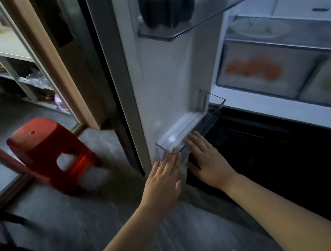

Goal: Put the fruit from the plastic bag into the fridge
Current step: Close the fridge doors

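Red stool (49, 152) lower left. Lower centre: left hand (164, 175) and right hand (205, 158), both flat, fingers straight, grasping nothing, fingertips on clear door bin (209, 118). Right: orange fruit (255, 69), blurred, in fridge drawer (241, 89).

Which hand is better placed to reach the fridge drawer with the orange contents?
Probably the right hand: it rests on the door bin nearer that drawer; the left hand lies farther away.

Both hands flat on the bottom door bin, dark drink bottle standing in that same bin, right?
Not quite: the head view shows the left hand and right hand flat on the bottom door bin, but the dark drink bottle stands in the upper door shelf.
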Available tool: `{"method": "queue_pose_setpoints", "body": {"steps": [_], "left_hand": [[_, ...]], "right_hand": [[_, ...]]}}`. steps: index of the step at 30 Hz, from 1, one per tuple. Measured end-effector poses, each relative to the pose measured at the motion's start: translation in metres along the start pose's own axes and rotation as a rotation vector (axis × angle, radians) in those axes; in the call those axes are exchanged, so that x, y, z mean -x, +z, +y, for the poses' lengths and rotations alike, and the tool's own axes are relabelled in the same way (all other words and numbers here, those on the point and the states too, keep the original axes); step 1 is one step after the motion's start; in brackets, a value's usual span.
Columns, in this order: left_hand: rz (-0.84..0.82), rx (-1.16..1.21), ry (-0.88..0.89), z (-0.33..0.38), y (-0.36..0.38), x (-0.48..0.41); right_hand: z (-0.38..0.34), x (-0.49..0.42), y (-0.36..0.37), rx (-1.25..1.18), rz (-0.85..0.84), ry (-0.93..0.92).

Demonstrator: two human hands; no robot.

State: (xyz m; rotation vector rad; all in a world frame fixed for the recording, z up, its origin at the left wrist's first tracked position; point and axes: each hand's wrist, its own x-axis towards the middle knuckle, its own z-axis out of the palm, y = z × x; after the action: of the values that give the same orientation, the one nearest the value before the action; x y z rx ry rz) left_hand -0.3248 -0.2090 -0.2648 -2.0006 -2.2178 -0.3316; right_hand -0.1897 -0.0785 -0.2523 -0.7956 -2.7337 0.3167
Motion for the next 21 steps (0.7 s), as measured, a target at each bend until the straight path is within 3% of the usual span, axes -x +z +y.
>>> {"method": "queue_pose_setpoints", "body": {"steps": [7, 21], "left_hand": [[-0.027, -0.039, 0.109, 0.029, 0.002, 0.009], [-0.013, -0.139, 0.193, 0.112, -0.015, 0.019]], "right_hand": [[0.0, 0.041, -0.008, -0.041, 0.109, -0.088], [0.065, 0.106, -0.045, -0.012, 0.095, 0.056]]}}
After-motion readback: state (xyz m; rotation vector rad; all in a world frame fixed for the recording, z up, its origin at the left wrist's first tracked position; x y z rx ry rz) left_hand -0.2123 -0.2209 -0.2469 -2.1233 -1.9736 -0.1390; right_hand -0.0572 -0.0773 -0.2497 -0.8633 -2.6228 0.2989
